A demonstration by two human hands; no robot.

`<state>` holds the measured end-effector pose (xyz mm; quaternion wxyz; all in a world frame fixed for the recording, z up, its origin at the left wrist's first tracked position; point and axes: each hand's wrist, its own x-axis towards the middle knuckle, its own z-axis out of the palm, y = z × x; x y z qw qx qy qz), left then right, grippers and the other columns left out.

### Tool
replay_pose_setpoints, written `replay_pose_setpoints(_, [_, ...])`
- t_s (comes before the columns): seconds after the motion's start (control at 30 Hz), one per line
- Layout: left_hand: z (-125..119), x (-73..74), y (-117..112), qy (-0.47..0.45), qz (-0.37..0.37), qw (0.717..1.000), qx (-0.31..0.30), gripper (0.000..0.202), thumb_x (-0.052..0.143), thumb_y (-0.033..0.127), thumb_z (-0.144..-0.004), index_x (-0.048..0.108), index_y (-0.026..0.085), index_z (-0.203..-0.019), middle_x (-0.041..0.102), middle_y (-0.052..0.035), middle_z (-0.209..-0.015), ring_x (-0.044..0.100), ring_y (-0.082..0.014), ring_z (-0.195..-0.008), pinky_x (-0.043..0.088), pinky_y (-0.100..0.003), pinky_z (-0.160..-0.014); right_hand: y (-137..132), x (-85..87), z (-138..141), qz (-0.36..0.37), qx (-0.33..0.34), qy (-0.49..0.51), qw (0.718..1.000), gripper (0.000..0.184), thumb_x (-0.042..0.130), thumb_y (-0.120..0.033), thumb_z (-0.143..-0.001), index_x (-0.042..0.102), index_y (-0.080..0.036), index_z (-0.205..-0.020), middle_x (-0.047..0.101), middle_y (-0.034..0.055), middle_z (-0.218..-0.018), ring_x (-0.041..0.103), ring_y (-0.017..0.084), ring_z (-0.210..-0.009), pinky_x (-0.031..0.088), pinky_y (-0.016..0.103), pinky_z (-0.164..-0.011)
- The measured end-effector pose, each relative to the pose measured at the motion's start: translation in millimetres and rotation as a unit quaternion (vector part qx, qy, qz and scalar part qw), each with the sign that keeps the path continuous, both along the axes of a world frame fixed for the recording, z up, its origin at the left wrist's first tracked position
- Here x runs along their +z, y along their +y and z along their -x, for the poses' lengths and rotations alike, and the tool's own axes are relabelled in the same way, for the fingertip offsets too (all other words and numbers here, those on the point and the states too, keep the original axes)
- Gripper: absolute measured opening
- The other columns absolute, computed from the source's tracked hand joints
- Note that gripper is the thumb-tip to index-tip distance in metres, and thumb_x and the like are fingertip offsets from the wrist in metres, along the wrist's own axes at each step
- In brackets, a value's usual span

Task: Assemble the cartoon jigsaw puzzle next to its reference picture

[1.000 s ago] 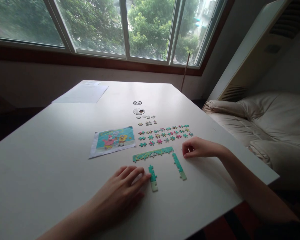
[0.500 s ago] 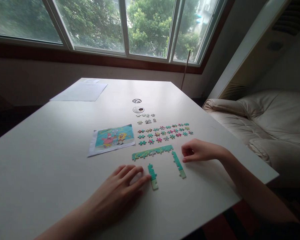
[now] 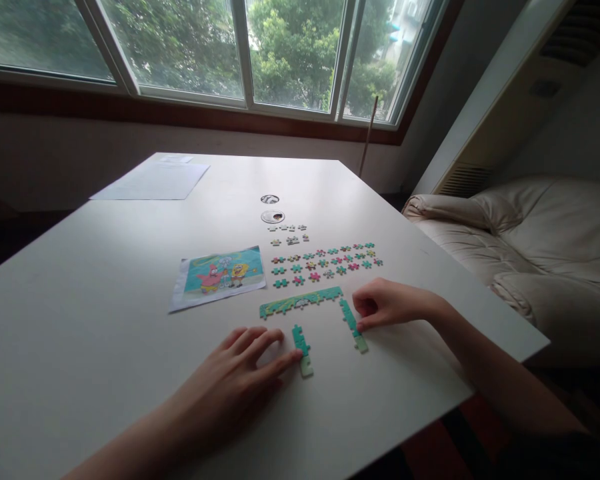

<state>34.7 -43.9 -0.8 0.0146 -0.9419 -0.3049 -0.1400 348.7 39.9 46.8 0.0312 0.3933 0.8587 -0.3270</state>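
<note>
My left hand [image 3: 245, 367] lies palm down with its fingers apart. Its thumb touches a short joined strip of jigsaw pieces [image 3: 299, 339], green with a paler lower end. On the other side, my right hand [image 3: 395, 301] has curled fingers, and its thumb tip rests against the right-hand jigsaw strip [image 3: 349, 316]. A long joined top strip [image 3: 310, 301] meets that right strip near its corner, while a gap separates it from the left strip. Behind lie rows of loose jigsaw pieces [image 3: 314, 277] in green, pink and yellow.
A cartoon picture sheet [image 3: 253, 279] lies left of the loose pieces. Paler pieces [image 3: 293, 240] and two round items [image 3: 273, 217] sit farther back. White paper [image 3: 150, 181] is at the table's far left. A cream sofa [image 3: 520, 247] stands beyond the right edge.
My right hand has come left and down, bringing its thumb onto the right strip. My left hand stays at the left strip. The view has shifted slightly.
</note>
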Motion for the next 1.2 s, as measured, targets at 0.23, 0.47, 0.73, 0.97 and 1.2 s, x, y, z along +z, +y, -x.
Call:
replay_pose_setpoints(0.23, [-2.3, 0.4, 2.0, -0.006, -0.007, 1.0, -0.002, 0.045, 0.045, 0.015, -0.088, 0.047, 0.032, -0.129, 0.052, -0.0069, -0.118, 0.049, -0.0231, -0.101, 0.04, -0.036, -0.086, -0.2, 0.1, -0.9, 0.005, -0.004, -0.005, 1.0, 0.028, 0.066, -0.039, -0.073, 0.051, -0.016, -0.066, 0.049, -0.0048, -0.061, 0.041, 0.007, -0.055, 0.029, 0.019, -0.049])
replay_pose_setpoints(0.47, [-0.3, 0.4, 1.4, -0.015, -0.008, 1.0, -0.002, 0.044, 0.047, 0.015, -0.088, 0.049, 0.034, -0.128, 0.052, -0.0064, -0.118, 0.05, -0.0226, -0.1, 0.04, -0.034, -0.086, -0.8, 0.4, -0.1, 0.004, -0.002, -0.008, 1.0, 0.027, 0.066, -0.038, -0.073, 0.051, -0.016, -0.067, 0.05, -0.0045, -0.061, 0.043, 0.008, -0.056, 0.03, 0.019, -0.049])
replay_pose_setpoints(0.73, [-2.4, 0.6, 1.2, -0.013, -0.011, 1.0, 0.001, 0.042, 0.045, 0.015, -0.089, 0.05, 0.033, -0.127, 0.052, -0.0071, -0.116, 0.05, -0.023, -0.099, 0.04, -0.036, -0.085, 1.5, -1.6, -4.2, 0.008, -0.001, -0.008, 1.0, 0.028, 0.065, -0.04, -0.074, 0.052, -0.016, -0.068, 0.051, -0.0043, -0.062, 0.042, 0.008, -0.056, 0.03, 0.019, -0.05])
replay_pose_setpoints(0.97, [-2.8, 2.0, -0.2, -0.025, -0.005, 1.0, 0.003, 0.04, 0.044, 0.013, -0.088, 0.051, 0.03, -0.124, 0.052, -0.0074, -0.114, 0.05, -0.0223, -0.096, 0.04, -0.036, -0.084, -7.5, 3.9, 5.3, -0.021, -0.028, -0.041, 0.999, 0.036, 0.067, -0.051, -0.071, 0.055, -0.017, -0.071, 0.055, -0.0029, -0.065, 0.046, 0.009, -0.058, 0.03, 0.02, -0.049])
replay_pose_setpoints(1.2, [-3.5, 1.6, 0.1, -0.023, -0.005, 1.0, 0.0, 0.04, 0.044, 0.013, -0.088, 0.051, 0.029, -0.124, 0.053, -0.0081, -0.114, 0.051, -0.0226, -0.097, 0.041, -0.036, -0.084, -11.2, 4.6, 6.2, -0.001, -0.045, -0.045, 0.998, 0.035, 0.073, -0.048, -0.065, 0.059, -0.018, -0.075, 0.058, -0.0021, -0.069, 0.049, 0.01, -0.061, 0.033, 0.02, -0.05])
